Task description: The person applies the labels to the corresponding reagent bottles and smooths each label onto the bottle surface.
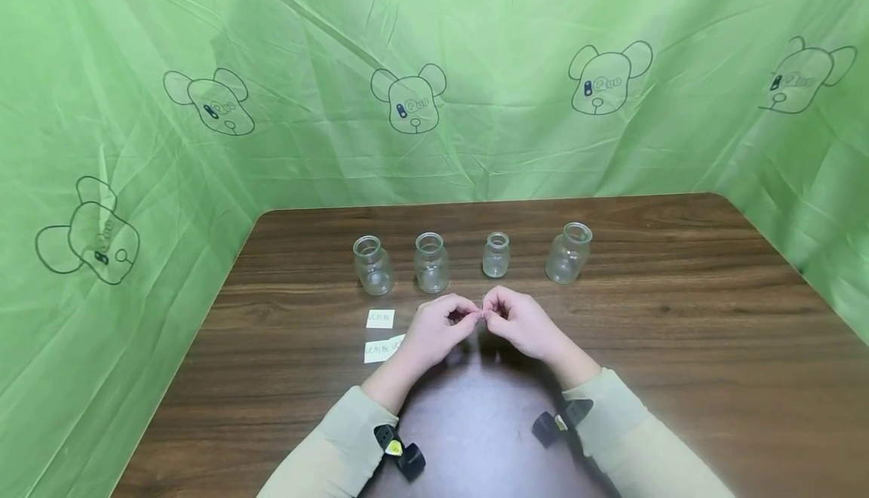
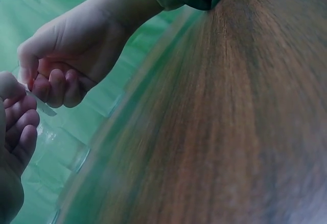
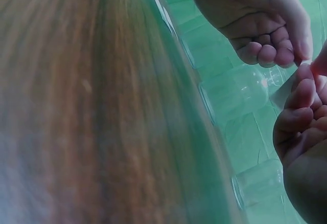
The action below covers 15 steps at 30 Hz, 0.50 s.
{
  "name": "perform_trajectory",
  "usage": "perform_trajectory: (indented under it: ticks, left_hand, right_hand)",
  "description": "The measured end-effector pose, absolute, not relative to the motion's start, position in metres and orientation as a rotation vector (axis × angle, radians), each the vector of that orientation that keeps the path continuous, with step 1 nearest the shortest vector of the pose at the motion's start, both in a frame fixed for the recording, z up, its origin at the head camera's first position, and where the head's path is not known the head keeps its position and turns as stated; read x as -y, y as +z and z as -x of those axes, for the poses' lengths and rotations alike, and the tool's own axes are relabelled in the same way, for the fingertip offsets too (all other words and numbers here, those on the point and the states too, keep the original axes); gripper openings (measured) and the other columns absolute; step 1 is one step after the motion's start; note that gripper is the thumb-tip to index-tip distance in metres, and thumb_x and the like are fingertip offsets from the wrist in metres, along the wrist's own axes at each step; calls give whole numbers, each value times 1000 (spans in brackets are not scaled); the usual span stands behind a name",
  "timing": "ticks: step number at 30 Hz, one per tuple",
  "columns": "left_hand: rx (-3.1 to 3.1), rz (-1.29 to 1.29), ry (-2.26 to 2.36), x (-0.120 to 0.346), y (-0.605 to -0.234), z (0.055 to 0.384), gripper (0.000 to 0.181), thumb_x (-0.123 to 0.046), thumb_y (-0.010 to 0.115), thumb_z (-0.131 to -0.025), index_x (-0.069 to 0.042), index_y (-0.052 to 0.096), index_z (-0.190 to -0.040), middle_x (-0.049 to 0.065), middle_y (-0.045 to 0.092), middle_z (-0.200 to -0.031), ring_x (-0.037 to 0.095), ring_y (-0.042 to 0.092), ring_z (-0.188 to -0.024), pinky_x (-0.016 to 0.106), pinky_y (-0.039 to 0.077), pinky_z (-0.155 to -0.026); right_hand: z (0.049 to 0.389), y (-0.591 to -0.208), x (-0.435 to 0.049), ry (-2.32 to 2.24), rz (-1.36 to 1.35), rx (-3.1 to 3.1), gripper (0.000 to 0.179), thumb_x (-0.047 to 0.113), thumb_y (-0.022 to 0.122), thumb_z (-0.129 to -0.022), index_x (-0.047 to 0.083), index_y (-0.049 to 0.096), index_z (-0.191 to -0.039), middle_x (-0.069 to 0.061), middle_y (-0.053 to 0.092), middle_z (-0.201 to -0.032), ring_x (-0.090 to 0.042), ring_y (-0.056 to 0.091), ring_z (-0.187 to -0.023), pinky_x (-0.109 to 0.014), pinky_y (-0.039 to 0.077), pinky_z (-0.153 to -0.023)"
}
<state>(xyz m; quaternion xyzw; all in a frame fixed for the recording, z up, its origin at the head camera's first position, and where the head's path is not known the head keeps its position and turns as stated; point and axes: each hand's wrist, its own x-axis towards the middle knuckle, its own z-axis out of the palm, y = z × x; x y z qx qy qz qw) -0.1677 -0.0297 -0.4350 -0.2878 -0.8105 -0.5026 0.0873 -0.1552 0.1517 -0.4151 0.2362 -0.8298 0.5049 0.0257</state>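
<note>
The table [image 1: 692, 377] ends at 12 o'clock before green cloth [image 1: 489, 158], with four glass jars [image 1: 431, 268] spread from 10 to 2 o'clock short of that edge; its wood stretches widely from the right hand [image 1: 526, 323] towards 3 o'clock, while white labels [image 1: 380, 319] lie near the left hand [image 1: 437, 328], at 9 o'clock. Both hands pinch a pale slip [image 3: 282, 93], fingertips close together, roughly at 6 o'clock from the smallest jar. The head view barely shows the slip; both wrist views reveal it jutting from the fingers, whereas only the head view shows the labels' writing
</note>
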Motion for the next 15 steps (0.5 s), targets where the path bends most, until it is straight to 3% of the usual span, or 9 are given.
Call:
perform_trajectory:
  ticks: [6, 15]
  left_hand:
    - [2430, 781, -1569, 31, -436, 169, 6, -10, 66, -85, -4, 66, -84, -4, 63, -76, 5, 54, -69, 23, 47, -64]
    - [2457, 713, -1588, 36, -432, 172, 7, -12, 66, -84, -6, 66, -85, -5, 62, -75, 6, 53, -69, 23, 46, -63]
  right_hand:
    - [156, -415, -156, 1547, -657, 2577, 7, -4, 55, -76, 1, 55, -81, 4, 50, -71, -6, 46, -65, -21, 40, -58]
    - [164, -424, -171, 1497, -631, 2585, 3, 5, 57, -79, 5, 56, -81, 7, 49, -68, -7, 47, -64, -23, 39, -56]
